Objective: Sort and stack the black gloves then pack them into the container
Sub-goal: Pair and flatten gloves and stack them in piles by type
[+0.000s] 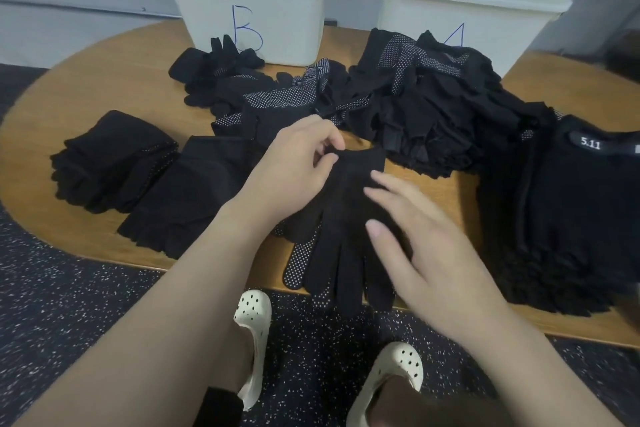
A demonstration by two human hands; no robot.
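Observation:
A small stack of black dotted gloves [341,225] lies at the table's front edge, fingers hanging toward me over the rim. My left hand [294,166] pinches the cuff of the top glove. With fingers straight, my right hand [415,232] hovers flat over the glove's palm, blurred by motion. A big loose heap of black gloves [398,104] fills the middle of the table. Sorted stacks sit at the left [114,163], front left [187,198] and right [571,218], the right one carrying a "5.11" label.
Two white bins stand at the back of the wooden table [86,87]: one marked "B" [249,7] at left, another [467,7] at right with a partly hidden letter. Below the table edge I see speckled dark floor and white perforated shoes [252,322].

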